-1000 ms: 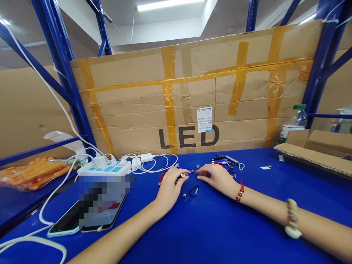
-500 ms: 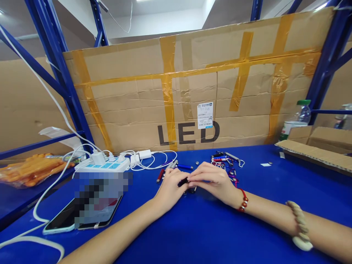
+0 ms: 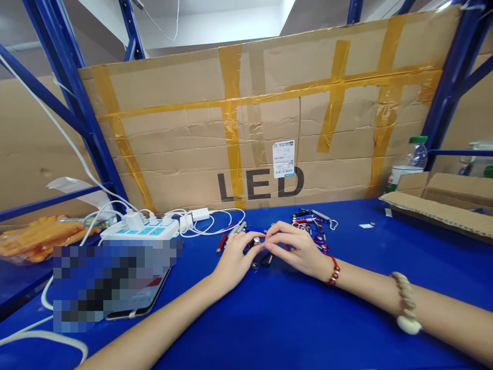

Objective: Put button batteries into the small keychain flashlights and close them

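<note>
My left hand (image 3: 234,259) rests on the blue table (image 3: 292,313) and pinches a small dark cylinder with a silver tip (image 3: 254,241). Fingertips of my right hand (image 3: 298,248) are pressed together against that silver tip; what they hold, if anything, is too small to make out. A black carabiner clip (image 3: 265,259) lies just under the two hands. Small pen-like lights (image 3: 231,235) lie just beyond my left hand. A pile of little keychain lights (image 3: 314,226) sits behind my right hand.
A taped cardboard box marked LED (image 3: 262,128) stands along the back. A white power strip (image 3: 144,231) with chargers and cables and a phone (image 3: 146,298) lie at the left. An open carton (image 3: 442,205) and a bottle (image 3: 408,163) are at the right.
My hands were apart on the table a second ago; they have come together, both now pinching at the small cylinder. The view has shifted slightly.
</note>
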`<state>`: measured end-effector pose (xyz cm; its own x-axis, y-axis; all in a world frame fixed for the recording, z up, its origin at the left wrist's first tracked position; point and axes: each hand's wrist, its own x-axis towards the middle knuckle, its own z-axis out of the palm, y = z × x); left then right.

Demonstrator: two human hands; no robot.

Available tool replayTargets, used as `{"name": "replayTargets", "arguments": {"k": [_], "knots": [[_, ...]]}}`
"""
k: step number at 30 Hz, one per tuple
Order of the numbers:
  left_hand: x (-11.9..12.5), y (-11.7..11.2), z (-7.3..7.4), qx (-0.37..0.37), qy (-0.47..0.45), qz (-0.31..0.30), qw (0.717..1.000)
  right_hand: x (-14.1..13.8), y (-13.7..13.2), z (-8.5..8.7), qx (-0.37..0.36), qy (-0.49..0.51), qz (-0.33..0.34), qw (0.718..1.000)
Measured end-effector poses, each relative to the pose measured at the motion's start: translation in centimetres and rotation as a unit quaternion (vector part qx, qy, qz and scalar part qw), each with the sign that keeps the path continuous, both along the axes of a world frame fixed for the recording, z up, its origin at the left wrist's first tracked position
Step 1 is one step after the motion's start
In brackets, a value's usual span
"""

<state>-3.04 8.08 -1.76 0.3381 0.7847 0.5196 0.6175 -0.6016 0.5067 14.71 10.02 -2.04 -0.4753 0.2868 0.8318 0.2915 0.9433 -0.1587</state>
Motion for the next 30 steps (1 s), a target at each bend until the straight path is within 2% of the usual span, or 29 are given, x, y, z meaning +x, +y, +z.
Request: {"name": "replayTargets", "arguments": {"k": [5,8,11,16,20,25,30], "knots": [[-0.3,0.4,0.2,-0.04,-0.111,0.015,0.993,-0.3,-0.5,0.0,-0.053,-0.092,-0.041,0.994],[-0.3,0.5,0.1,-0.058,-0.139,0.015,0.988,-0.8,-0.8,-0.2,-0.065,-0.158,-0.056,0.984],[-0.2,0.4,0.1,-0.051,-0.128,0.011,0.99,-1.3,-1.0,-0.5,-0.088,-0.167,-0.051,0.981],[-0.1,0.1,0.3,-0.044,-0.106,0.016,0.993,-1.5,-0.8,-0.7,-0.106,-0.14,-0.001,0.984],[-0.1,0.1,0.4,-0.054,-0.105,0.016,0.993,-1.6,-1.0,-0.4,-0.128,-0.154,-0.008,0.98],[-0.3,0.2,0.1,-0.04,-0.098,0.009,0.994,-1.6,-1.4,-0.2,-0.11,-0.193,-0.01,0.975],[-0.2,0.3,0.0,-0.059,-0.103,-0.002,0.993,-1.6,-1.3,-0.2,-0.113,-0.185,0.013,0.976]]}}
